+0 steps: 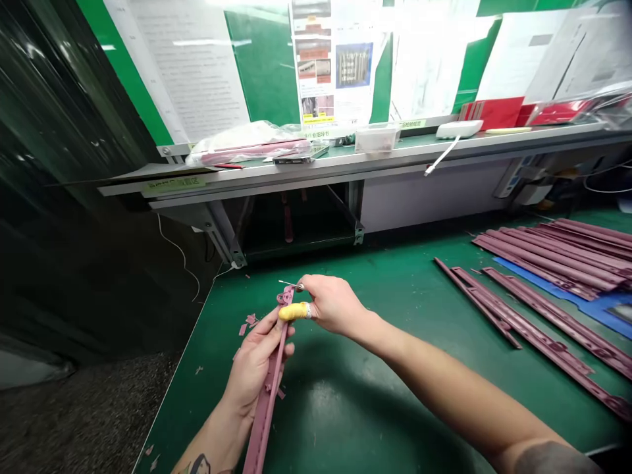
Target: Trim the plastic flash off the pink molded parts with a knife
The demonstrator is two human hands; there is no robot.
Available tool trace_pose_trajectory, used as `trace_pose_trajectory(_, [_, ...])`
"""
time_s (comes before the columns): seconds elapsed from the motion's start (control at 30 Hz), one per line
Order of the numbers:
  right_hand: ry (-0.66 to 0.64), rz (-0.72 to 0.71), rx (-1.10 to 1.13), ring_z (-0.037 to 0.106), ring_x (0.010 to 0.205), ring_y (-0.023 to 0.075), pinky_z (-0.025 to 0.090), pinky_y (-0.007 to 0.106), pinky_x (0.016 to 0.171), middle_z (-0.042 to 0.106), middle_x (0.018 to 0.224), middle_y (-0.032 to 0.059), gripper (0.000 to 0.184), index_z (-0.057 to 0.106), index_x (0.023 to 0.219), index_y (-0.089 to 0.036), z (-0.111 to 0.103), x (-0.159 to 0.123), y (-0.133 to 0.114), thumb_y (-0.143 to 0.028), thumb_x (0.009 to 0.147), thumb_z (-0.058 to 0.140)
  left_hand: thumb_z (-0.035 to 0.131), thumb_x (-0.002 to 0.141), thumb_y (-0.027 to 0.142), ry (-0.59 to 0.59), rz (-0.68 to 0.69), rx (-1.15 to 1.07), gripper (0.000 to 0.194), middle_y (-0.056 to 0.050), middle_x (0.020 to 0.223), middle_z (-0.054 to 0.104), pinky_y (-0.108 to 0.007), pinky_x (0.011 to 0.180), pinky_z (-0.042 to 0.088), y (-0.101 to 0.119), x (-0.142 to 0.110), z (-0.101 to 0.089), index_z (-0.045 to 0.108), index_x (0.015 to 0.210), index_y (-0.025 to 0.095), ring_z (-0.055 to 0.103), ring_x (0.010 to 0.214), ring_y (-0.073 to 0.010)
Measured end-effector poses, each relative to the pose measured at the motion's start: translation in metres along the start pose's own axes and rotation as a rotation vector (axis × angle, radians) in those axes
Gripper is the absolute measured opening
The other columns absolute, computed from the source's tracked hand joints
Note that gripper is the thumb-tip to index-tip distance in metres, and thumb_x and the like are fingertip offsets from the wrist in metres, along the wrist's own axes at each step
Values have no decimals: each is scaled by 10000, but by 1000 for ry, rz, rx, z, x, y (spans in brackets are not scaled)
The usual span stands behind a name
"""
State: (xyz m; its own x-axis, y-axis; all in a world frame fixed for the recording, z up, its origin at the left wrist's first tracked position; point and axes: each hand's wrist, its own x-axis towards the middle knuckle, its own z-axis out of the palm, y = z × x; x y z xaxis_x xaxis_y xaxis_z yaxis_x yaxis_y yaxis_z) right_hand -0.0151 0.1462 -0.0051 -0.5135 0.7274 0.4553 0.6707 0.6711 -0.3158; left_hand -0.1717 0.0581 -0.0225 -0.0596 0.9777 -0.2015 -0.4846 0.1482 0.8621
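My left hand [254, 359] is wrapped round a long mauve plastic strip [264, 421], which slants from the bottom edge up to rounded, holed features at its far end. Over that end, my right hand [333, 299] is closed on a slim trimming knife [290, 284]; its thin metal blade points left, and the handle is mostly hidden in the fingers. A yellow finger cot [295, 311] covers my right thumb, which rests against the strip near its tip. Small mauve plastic scraps [251, 320] lie just left of the strip's end.
Several more mauve strips [553, 260] lie at the right, partly on a blue sheet [607, 316], with loose strips [523, 316] beside them. A shelf [336, 160] spans the back, bearing bagged parts [251, 141] and a clear box [376, 139]. The table's left edge [172, 382] drops to dark floor.
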Motion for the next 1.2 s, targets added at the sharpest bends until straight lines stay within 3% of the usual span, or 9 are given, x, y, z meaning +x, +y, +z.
trace_pose_trajectory(0.1, [-17, -1, -50, 494, 594, 123, 203, 236, 506, 583, 717, 5, 540, 557, 800, -185, -3, -3, -3, -697, 864, 400, 705, 783, 197, -30, 34, -45, 314, -11, 836, 656, -151, 653, 509, 0, 0, 4, 693, 1096, 181, 582, 642, -59])
trace_pose_trajectory(0.23, [-41, -77, -66, 510, 584, 132, 178, 250, 495, 590, 725, 23, 526, 553, 807, -182, 1, -16, -18, -667, 895, 371, 701, 754, 124, -26, 70, -53, 318, -11, 809, 651, -136, 574, 472, 6, 8, 8, 702, 1071, 154, 562, 603, -53])
trace_pose_trajectory(0.43, [-214, -365, 18, 492, 500, 139, 132, 274, 459, 596, 652, 8, 262, 523, 748, -198, 28, -94, -83, -426, 870, 563, 592, 822, 78, -38, 179, -160, 255, 14, 751, 574, -122, 542, 452, 29, 47, 7, 678, 1049, 157, 546, 572, -30])
trace_pose_trajectory(0.5, [-316, -480, 60, 466, 466, 134, 130, 272, 447, 590, 619, -8, 226, 516, 722, -206, 35, -119, -94, -384, 817, 618, 562, 839, 59, -47, 219, -214, 231, 13, 760, 561, -121, 545, 447, 37, 58, 6, 671, 1025, 141, 546, 587, -26])
trace_pose_trajectory(0.57, [-358, -485, 113, 456, 448, 130, 145, 271, 437, 581, 589, -14, 287, 522, 696, -207, 37, -129, -92, -453, 801, 627, 538, 856, 49, -64, 244, -260, 219, 10, 774, 557, -128, 548, 447, 43, 63, 4, 662, 1018, 131, 547, 604, -28])
trace_pose_trajectory(0.7, [-244, -251, 301, 533, 535, 141, 288, 252, 481, 608, 649, 13, 520, 604, 799, -195, 26, -108, -64, -665, 884, 398, 492, 879, 33, -96, 229, -321, 243, -5, 801, 566, -143, 559, 455, 43, 63, 1, 646, 1044, 123, 559, 637, -40])
trace_pose_trajectory(0.8, [-166, -112, 409, 559, 606, 143, 353, 236, 548, 620, 705, 23, 609, 629, 876, -193, 16, -88, -44, -725, 857, 334, 463, 891, 28, -99, 192, -355, 248, -10, 822, 569, -142, 555, 457, 39, 61, 0, 634, 1042, 124, 564, 642, -39])
trace_pose_trajectory(1.0, [-40, 42, 314, 491, 563, 140, 334, 236, 528, 553, 649, -4, 528, 633, 947, -192, 16, -67, -23, -676, 857, 443, 508, 885, 54, -89, 94, -364, 242, -1, 841, 553, -90, 456, 430, 32, 52, 0, 610, 1083, 147, 546, 585, -14])
trace_pose_trajectory(1.2, [92, 104, 215, 502, 603, 139, 326, 230, 533, 576, 735, 1, 356, 595, 1024, -193, 8, -33, -14, -508, 865, 545, 544, 880, 108, -79, -53, -307, 297, -3, 865, 547, -79, 321, 392, 12, 14, 5, 577, 1168, 175, 508, 497, -10])
